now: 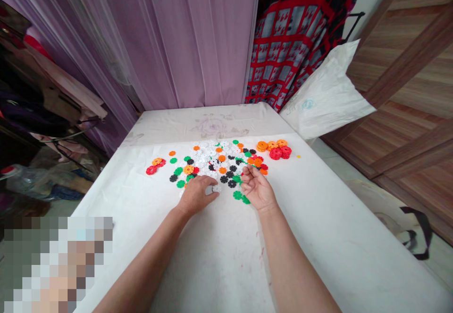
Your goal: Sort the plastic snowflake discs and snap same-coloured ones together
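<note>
A loose spread of plastic snowflake discs (pixel 207 155) in white, black, green, orange and red lies on the white-covered table. At its near edge, my left hand (pixel 198 194) curls its thumb and fingers around a white snowflake disc (pixel 217 188). My right hand (pixel 258 190) is turned partly palm up at the right side of the spread, fingers bent in and tips together. Whatever those fingertips hold, if anything, I cannot make out. Green discs (pixel 241 197) lie just left of that hand, and orange and red ones (pixel 255 161) lie just beyond it.
Stacked orange discs (pixel 272 145) and red discs (pixel 280 152) stand at the right. A smaller orange and red group (pixel 155 165) lies left. Around the table (pixel 116 195) are a purple curtain (pixel 198 39), a white bag (pixel 325 96) and a wooden cabinet (pixel 406 68).
</note>
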Action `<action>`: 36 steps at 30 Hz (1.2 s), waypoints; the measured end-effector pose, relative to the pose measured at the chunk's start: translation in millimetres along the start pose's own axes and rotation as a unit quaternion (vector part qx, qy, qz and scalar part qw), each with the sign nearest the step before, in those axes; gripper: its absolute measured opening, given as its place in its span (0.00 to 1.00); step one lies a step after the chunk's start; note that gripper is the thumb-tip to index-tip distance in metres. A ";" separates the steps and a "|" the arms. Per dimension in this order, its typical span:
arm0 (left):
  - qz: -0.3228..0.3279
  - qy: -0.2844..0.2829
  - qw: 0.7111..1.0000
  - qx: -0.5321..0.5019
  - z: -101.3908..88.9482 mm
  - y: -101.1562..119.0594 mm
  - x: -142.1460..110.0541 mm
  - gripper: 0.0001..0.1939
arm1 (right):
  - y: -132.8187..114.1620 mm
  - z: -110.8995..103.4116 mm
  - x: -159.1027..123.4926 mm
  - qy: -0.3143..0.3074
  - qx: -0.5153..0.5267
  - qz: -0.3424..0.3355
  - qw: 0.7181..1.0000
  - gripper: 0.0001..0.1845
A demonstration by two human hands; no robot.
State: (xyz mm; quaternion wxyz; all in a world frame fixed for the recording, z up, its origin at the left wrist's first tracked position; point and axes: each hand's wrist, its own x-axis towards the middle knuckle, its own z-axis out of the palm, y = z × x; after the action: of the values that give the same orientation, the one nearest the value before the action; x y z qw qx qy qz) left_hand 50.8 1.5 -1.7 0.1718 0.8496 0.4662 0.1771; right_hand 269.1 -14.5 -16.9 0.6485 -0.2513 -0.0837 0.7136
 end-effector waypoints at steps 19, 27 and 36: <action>0.010 -0.016 0.998 0.064 8.2 0.9 -1.8 0.16 | 0.4 -3.5 1.1 -0.013 0.009 0.000 1.000 0.01; 0.018 -0.005 0.999 0.051 9.1 -3.7 -1.6 0.16 | -0.1 -1.8 2.0 0.007 0.006 -0.002 1.000 0.02; 0.037 0.060 0.997 0.027 10.6 -11.7 -4.7 0.17 | -5.8 0.1 -4.5 -0.012 0.013 -0.022 1.000 0.03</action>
State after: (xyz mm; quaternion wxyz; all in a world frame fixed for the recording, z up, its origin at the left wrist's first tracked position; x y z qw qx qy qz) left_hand 44.7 2.1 -17.0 0.1133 0.8583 0.4489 0.2213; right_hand 274.4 -18.0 -13.1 0.6664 -0.2323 -0.0882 0.7030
